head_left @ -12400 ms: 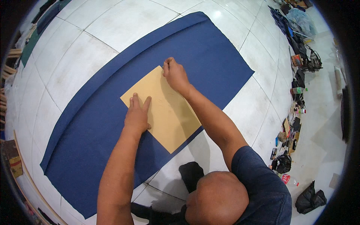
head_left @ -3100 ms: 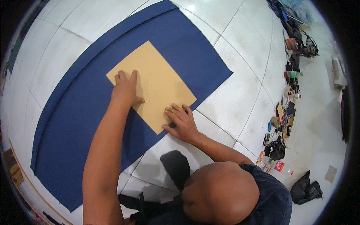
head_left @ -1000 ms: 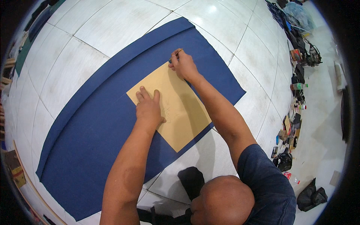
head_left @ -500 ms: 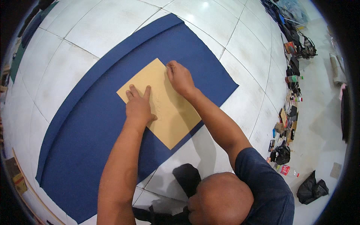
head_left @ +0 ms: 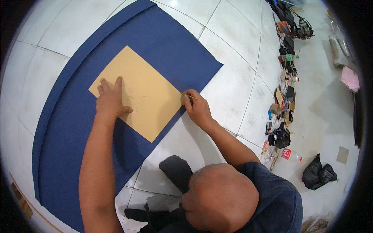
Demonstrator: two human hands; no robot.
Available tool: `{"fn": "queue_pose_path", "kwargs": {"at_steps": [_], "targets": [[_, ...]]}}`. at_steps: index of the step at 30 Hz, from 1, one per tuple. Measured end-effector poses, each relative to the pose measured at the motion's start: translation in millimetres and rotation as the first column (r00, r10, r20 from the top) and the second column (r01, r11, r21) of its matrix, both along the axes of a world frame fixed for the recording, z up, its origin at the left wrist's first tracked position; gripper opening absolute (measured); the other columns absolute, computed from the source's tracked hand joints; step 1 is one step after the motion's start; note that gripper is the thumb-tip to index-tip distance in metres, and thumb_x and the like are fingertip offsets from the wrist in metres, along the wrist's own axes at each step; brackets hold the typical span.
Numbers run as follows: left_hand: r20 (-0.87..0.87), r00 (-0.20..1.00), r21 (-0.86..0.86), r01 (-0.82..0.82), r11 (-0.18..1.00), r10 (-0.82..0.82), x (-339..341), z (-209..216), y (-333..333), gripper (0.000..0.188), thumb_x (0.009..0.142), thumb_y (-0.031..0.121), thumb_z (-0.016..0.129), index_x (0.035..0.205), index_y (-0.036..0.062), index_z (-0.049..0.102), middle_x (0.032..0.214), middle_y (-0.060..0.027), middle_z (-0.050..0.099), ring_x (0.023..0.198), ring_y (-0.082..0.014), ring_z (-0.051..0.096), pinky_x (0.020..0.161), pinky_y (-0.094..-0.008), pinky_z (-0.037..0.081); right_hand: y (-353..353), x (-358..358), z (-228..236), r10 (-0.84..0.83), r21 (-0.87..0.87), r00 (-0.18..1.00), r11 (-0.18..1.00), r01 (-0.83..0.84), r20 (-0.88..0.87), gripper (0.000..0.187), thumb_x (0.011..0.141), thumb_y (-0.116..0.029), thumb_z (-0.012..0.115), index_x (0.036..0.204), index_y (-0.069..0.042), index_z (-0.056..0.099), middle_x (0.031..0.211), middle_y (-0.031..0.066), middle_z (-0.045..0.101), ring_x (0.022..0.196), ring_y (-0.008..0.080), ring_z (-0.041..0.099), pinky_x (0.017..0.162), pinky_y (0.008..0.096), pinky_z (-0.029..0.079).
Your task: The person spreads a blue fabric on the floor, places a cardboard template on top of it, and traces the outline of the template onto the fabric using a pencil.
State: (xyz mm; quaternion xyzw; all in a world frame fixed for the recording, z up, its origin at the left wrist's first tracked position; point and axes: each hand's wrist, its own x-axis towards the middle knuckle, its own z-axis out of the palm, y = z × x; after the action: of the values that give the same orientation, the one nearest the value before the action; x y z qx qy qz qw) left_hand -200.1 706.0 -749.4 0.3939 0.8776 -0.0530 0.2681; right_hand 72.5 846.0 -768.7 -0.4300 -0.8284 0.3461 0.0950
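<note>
A tan sheet of card (head_left: pixel 149 83) with faint handwritten marks lies flat on a dark blue cloth (head_left: pixel 175 42). The cloth has a fold along its curved far-left edge. My left hand (head_left: pixel 110 101) rests on the card's left part, fingers spread and thumb out to the right. At the card's right corner, my right hand (head_left: pixel 198 106) pinches a thin, pencil-like stick (head_left: pixel 193 97). Its tip is by the card's edge and partly hidden by my fingers.
White floor tiles (head_left: pixel 233 50) surround the cloth. Along the right runs a row of clutter, with a black plastic bag (head_left: pixel 281 136), a plastic bottle (head_left: pixel 291 155) and small tools. Another black bag (head_left: pixel 318 173) lies farther right. A dark-clad foot (head_left: pixel 175 173) is near the cloth's near edge.
My right hand has slid with the stick along the card's upper-right edge down to its right corner. My left hand stays on the card. The whole view has shifted.
</note>
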Motion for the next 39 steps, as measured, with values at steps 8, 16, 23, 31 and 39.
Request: {"fn": "queue_pose_path", "kwargs": {"at_steps": [8,16,23,31,39], "targets": [[-0.020,0.999,-0.032,0.026,0.999,-0.026,2.9,4.5,3.6,0.129,0.058,0.037,0.099,0.163,0.0254,0.025,0.163,-0.0346,0.017,0.147,-0.0515,0.033,0.109,-0.0505,0.050,-3.4,31.8,-17.0,-0.052,-0.075,0.998,0.996,0.048,-0.045,0.021,0.101,-0.016,0.057,0.114,0.000,0.061,0.106,0.0237,0.068,0.096,0.0419,0.068,0.084,0.0458,0.054],[-0.041,0.998,-0.017,0.035,0.999,-0.036,1.3,-1.2,2.2,0.129,0.058,0.037,0.099,0.163,0.0261,0.025,0.163,-0.0341,0.019,0.147,-0.0512,0.034,0.108,-0.0501,0.051,-5.5,32.7,-15.3,-0.061,-0.030,0.996,0.998,0.059,-0.066,0.019,0.097,-0.013,0.062,0.110,0.001,0.059,0.101,0.0211,0.065,0.090,0.0368,0.068,0.079,0.0438,0.054],[-0.027,0.999,0.012,0.021,1.000,-0.021,2.0,0.3,0.0,0.130,0.056,0.037,0.100,0.162,0.0269,0.026,0.163,-0.0351,0.019,0.147,-0.0515,0.034,0.108,-0.0512,0.050,-7.3,31.4,-13.8,0.040,0.178,0.996,0.984,-0.025,-0.081,0.015,0.096,-0.009,0.064,0.107,0.001,0.060,0.097,0.0194,0.064,0.081,0.0329,0.067,0.072,0.0401,0.054],[-0.041,0.998,-0.012,0.040,0.999,-0.040,1.1,-2.1,1.5,0.128,0.058,0.037,0.099,0.162,0.0277,0.026,0.162,-0.0355,0.021,0.147,-0.0503,0.034,0.110,-0.0522,0.049,-40.8,18.6,-7.6,0.274,0.229,0.960,0.932,-0.281,0.062,0.020,0.094,-0.009,0.064,0.111,-0.003,0.057,0.100,0.0170,0.066,0.086,0.0373,0.068,0.071,0.0467,0.056],[-0.043,0.999,0.001,0.023,1.000,-0.023,1.9,-3.2,2.1,0.126,0.058,0.039,0.099,0.161,0.0302,0.027,0.162,-0.0342,0.021,0.148,-0.0492,0.034,0.110,-0.0527,0.049,-112.3,9.1,-11.5,0.476,0.046,0.870,0.879,-0.474,-0.130,0.016,0.095,-0.013,0.064,0.110,-0.006,0.062,0.093,0.0164,0.070,0.082,0.0368,0.071,0.069,0.0450,0.058]]}}
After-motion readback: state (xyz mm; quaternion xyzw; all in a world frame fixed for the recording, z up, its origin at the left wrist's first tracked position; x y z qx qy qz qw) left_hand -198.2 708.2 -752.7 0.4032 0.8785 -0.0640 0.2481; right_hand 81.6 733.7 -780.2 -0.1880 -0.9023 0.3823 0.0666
